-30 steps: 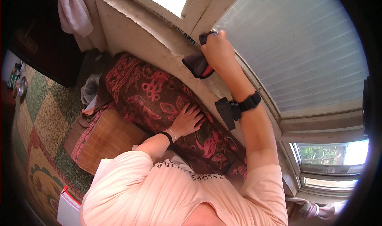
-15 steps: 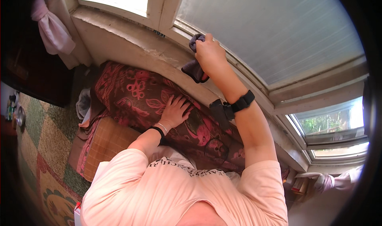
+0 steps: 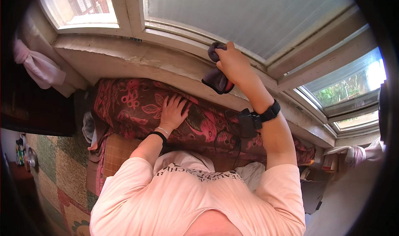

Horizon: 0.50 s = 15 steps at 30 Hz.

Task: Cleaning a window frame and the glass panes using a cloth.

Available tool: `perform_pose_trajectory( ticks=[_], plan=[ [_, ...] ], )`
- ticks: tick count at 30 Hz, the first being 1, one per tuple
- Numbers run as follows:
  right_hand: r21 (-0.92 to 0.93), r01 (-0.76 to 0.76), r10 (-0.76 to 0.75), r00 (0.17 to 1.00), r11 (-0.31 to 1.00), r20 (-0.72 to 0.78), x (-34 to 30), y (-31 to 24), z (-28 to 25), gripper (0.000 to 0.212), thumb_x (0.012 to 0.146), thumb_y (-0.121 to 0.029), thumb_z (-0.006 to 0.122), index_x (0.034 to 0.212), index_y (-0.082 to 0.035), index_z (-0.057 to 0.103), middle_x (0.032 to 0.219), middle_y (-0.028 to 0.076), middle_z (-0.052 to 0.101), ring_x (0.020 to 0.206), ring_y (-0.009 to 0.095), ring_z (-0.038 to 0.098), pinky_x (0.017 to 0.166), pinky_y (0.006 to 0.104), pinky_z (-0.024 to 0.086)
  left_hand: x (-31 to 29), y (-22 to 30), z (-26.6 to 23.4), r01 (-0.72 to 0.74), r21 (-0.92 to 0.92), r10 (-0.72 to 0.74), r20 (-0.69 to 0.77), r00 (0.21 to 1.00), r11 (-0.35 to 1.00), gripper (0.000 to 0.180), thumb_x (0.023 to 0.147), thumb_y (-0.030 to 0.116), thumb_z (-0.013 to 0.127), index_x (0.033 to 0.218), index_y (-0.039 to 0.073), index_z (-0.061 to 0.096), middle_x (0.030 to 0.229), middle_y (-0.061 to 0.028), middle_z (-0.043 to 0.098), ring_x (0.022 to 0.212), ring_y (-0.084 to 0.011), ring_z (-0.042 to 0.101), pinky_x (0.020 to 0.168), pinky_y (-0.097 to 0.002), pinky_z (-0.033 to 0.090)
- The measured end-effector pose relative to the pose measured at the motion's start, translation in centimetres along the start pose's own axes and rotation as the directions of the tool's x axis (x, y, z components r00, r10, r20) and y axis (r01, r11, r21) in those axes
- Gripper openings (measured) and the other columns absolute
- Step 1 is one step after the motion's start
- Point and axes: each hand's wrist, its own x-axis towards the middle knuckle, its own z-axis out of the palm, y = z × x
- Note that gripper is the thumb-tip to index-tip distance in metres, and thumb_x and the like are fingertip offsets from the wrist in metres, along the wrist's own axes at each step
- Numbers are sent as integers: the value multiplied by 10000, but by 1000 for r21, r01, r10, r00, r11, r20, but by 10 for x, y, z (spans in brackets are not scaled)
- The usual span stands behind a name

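Note:
My right hand point(image 3: 234, 65) is raised at the lower frame of the large window, its fingers closed around a bunched dark grey cloth point(image 3: 215, 79). Part of the cloth sticks out above the fingers by the window frame point(image 3: 187, 38), and the rest hangs below over the sill. Whether the cloth touches the frame is hard to tell. My left hand point(image 3: 172, 112) lies flat, fingers spread, on a dark red cover point(image 3: 135, 101) with pink flowers. A black device on a strap point(image 3: 249, 121) sits at my right wrist.
A ledge point(image 3: 112, 55) with chipped paint runs under the windows. Knotted pale curtains point(image 3: 41, 72) hang at the left, with another point(image 3: 361, 153) at the right. A brown woven mat point(image 3: 120, 151) lies beside the cover. Patterned floor point(image 3: 50, 157) shows at lower left.
The whole view has turned and shifted. My right hand has moved to the right along the window's lower frame with the cloth. My left hand stays resting on the flowered cover.

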Motion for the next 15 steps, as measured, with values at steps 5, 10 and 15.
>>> perform_pose_trajectory(
  ticks=[5, 10, 15],
  plan=[
    [67, -120, 116, 991, 990, 62, -32, 37, -8, 400, 845, -163, 584, 1239, -100, 624, 1173, 197, 539, 1015, 397, 605, 860, 460, 505, -2, 1, 2, 4, 18, -4, 5, 1000, 1000, 462, 842, 358, 651, 1237, 123, 599, 1307, -109, 536, 1319, -289, 424, 1143, -529, 250],
    [118, -238, 231, 970, 964, 74, -76, 82, -21, 376, 834, -173, 582, 1197, -101, 647, 1181, 228, 555, 1048, 415, 600, 886, 478, 500, -3, -1, 3, 2, 16, -2, 1, 1000, 1000, 465, 844, 360, 651, 1242, 126, 597, 1316, -111, 530, 1322, -290, 421, 1146, -530, 243],
    [228, -356, 327, 932, 906, 156, -128, 108, -32, 447, 816, -167, 609, 1248, -56, 629, 1145, 213, 596, 1068, 382, 610, 925, 416, 480, -2, -1, 5, -8, -4, 8, 8, 1000, 1000, 463, 843, 357, 653, 1244, 131, 597, 1339, -110, 516, 1326, -292, 417, 1146, -529, 240]
  ],
)
